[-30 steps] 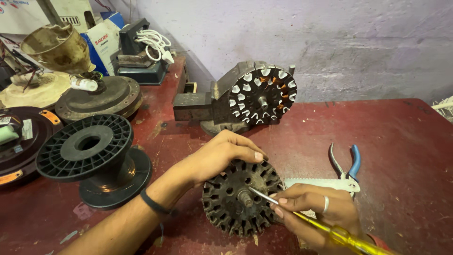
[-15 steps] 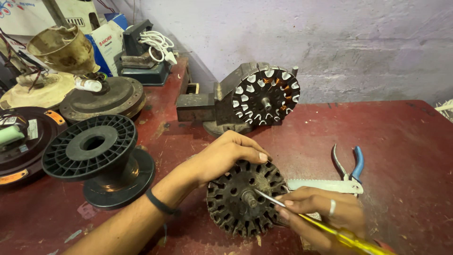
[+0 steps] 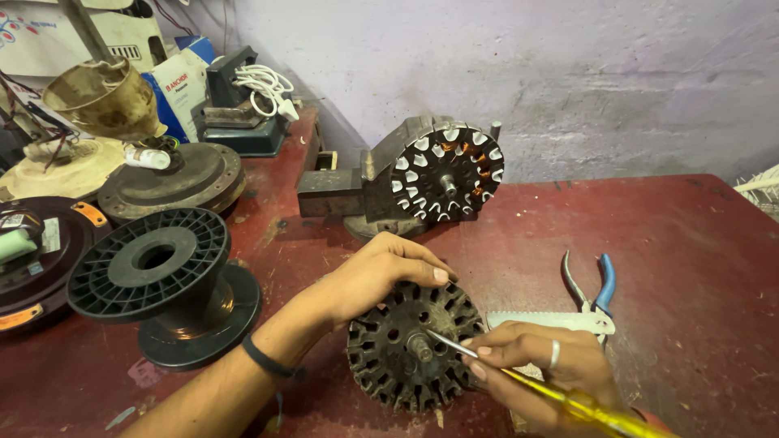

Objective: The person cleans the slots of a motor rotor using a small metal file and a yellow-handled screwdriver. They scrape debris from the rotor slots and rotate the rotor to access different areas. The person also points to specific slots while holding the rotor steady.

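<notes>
A worn, dark red surface fills the lower view, scuffed and stained in patches. Behind it rises a rough plastered wall of pale grey-lilac, blotchy and marked along its base. Soft, even light falls across both, with no hard shadows.

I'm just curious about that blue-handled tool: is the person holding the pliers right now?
No: the pliers lie on the red table, while the right hand holds a yellow-handled screwdriver.
</notes>
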